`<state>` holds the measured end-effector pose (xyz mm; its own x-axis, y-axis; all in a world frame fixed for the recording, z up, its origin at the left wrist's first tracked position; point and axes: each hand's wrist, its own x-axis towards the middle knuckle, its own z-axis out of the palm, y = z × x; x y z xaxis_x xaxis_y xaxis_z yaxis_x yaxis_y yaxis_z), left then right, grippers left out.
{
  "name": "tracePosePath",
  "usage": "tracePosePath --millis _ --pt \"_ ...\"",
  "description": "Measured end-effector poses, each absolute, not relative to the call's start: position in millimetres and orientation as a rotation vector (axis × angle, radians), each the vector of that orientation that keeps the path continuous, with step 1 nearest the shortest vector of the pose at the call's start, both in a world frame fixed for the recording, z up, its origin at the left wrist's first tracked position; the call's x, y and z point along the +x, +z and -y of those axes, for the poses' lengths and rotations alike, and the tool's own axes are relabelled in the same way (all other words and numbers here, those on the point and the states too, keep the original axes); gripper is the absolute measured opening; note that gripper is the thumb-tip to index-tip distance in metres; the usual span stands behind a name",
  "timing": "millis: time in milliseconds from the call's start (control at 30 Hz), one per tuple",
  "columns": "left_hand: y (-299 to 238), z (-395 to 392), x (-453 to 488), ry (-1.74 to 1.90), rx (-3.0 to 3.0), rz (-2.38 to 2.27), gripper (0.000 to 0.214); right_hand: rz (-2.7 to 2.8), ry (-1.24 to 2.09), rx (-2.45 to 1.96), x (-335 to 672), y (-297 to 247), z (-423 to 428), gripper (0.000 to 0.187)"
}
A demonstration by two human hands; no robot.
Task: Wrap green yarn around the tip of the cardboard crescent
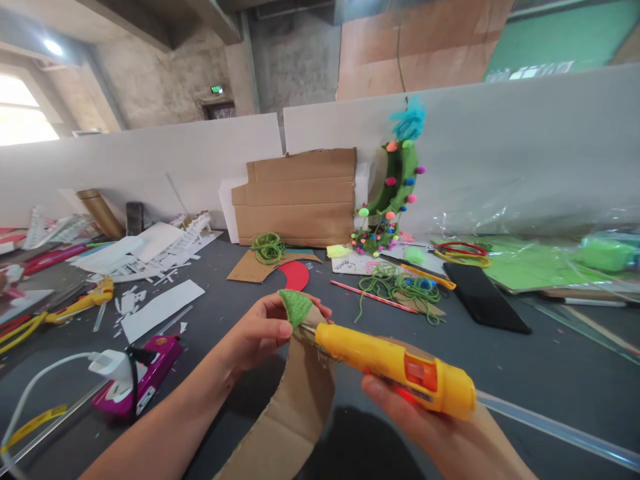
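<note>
My left hand pinches the tip of a curved cardboard strip, where green yarn is wound round its end. My right hand grips a yellow glue gun, fingers wrapped under its body. The gun's nozzle touches the cardboard just below the green yarn. A clear glue stick sticks out of the gun's back toward the right.
On the dark table lie loose green yarn, a black phone, a red semicircle, a pink power strip with a white plug, another yellow glue gun, white foam scraps, cardboard sheets and a green pom-pom arch.
</note>
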<state>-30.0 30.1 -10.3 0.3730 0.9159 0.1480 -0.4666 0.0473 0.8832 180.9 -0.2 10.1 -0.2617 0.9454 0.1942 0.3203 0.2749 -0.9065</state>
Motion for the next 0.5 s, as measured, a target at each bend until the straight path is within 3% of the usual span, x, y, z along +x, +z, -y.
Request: tracePosePath --millis 500 --pt "-9.0 -30.2 -30.4 1.118 1.057 -0.532 0.040 1.777 0.964 -1.178 178.0 13.1 1.7 0.010"
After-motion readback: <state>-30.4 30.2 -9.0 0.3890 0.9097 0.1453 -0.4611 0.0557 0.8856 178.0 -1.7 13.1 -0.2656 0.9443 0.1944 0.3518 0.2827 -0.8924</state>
